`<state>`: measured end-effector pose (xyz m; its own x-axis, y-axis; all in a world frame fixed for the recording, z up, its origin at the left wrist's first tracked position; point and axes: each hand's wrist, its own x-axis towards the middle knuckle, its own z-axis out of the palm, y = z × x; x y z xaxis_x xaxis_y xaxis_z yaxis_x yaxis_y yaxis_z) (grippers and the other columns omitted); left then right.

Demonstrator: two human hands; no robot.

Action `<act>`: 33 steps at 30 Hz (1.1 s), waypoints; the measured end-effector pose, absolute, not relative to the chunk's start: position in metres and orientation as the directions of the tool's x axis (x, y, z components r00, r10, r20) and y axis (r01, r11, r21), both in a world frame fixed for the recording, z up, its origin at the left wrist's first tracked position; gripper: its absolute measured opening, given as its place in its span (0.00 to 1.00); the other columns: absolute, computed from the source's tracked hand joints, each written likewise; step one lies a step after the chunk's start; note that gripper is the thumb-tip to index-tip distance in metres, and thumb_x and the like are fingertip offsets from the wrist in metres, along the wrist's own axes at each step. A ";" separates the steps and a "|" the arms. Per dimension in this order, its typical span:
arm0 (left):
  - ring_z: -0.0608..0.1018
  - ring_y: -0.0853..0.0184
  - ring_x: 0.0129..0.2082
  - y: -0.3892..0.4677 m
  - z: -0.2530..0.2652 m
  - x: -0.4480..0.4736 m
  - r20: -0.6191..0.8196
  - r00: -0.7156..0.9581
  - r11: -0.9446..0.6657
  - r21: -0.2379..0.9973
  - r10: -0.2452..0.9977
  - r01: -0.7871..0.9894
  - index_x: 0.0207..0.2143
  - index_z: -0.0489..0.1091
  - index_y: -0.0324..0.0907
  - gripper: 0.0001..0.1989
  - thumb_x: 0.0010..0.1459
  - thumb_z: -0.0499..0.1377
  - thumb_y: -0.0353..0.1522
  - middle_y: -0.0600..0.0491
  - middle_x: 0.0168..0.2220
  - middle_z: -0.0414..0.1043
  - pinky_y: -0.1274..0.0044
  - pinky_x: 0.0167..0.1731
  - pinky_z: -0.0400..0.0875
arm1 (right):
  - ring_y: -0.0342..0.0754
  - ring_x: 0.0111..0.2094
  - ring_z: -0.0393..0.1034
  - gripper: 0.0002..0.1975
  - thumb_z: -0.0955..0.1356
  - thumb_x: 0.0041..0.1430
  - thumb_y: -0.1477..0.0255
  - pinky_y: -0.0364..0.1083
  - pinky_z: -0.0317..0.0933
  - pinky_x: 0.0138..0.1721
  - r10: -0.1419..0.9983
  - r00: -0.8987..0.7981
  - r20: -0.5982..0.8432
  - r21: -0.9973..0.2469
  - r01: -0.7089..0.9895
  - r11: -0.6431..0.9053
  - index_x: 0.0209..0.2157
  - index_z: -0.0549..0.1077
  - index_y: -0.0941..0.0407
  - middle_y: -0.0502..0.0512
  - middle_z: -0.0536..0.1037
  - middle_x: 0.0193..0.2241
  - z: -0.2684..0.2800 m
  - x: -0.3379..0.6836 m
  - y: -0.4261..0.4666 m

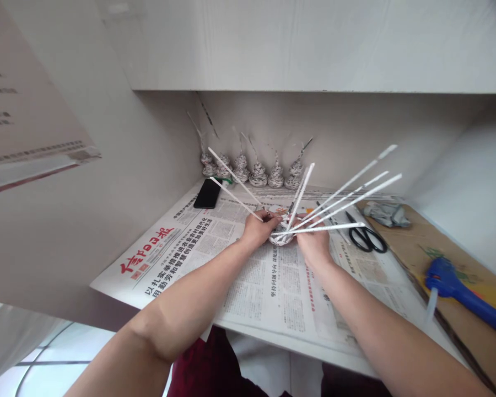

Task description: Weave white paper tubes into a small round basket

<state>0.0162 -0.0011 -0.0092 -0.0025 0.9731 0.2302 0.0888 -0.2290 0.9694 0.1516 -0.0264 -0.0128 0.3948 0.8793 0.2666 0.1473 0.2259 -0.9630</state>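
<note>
Your left hand (258, 228) pinches woven paper piece (280, 239) — your right hand (314, 238) closed on its other side, paper strips (301, 193) fanning up, scissors (369, 241) nearby on newspaper (248, 292)

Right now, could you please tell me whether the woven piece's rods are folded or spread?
Spread: paper rods fan outward from the woven piece between the left hand and right hand.
</note>
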 end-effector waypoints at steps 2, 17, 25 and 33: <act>0.72 0.71 0.24 -0.001 -0.011 0.016 0.244 0.016 -0.244 0.967 0.970 0.073 0.27 0.74 0.38 0.11 0.45 0.64 0.37 0.54 0.24 0.74 0.80 0.27 0.65 | 0.50 0.27 0.73 0.18 0.72 0.43 0.64 0.47 0.67 0.29 0.900 0.372 0.226 -0.973 0.137 0.187 0.37 0.74 0.56 0.53 0.79 0.27 -0.011 0.152 -0.026; 0.76 0.68 0.28 -0.006 -0.004 0.016 0.242 0.078 -0.249 0.964 0.967 0.097 0.29 0.76 0.38 0.07 0.45 0.65 0.30 0.50 0.28 0.78 0.77 0.32 0.69 | 0.49 0.26 0.73 0.15 0.72 0.40 0.64 0.48 0.67 0.30 0.929 0.307 0.205 -0.973 0.167 0.159 0.32 0.76 0.56 0.51 0.78 0.24 -0.014 0.156 -0.021; 0.76 0.68 0.29 -0.006 -0.003 0.013 0.328 0.124 -0.348 0.916 0.936 0.199 0.29 0.77 0.39 0.06 0.46 0.65 0.32 0.50 0.29 0.78 0.77 0.32 0.68 | 0.49 0.25 0.72 0.14 0.72 0.39 0.62 0.48 0.67 0.29 0.921 0.279 0.270 -0.952 0.218 0.213 0.28 0.75 0.55 0.52 0.77 0.23 -0.013 0.157 -0.018; 0.78 0.65 0.33 -0.001 -0.010 0.012 0.330 0.154 -0.355 0.919 0.931 0.172 0.31 0.78 0.39 0.08 0.46 0.65 0.33 0.49 0.32 0.79 0.76 0.37 0.70 | 0.49 0.28 0.73 0.11 0.69 0.39 0.67 0.49 0.68 0.34 0.925 0.205 0.319 -0.942 0.171 0.288 0.29 0.72 0.54 0.52 0.77 0.26 -0.013 0.153 -0.020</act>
<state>0.0124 -0.0007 -0.0098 0.1542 0.9312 0.3303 0.1725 -0.3545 0.9190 0.1531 -0.0195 -0.0134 0.2046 0.9252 0.3195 0.1710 0.2876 -0.9424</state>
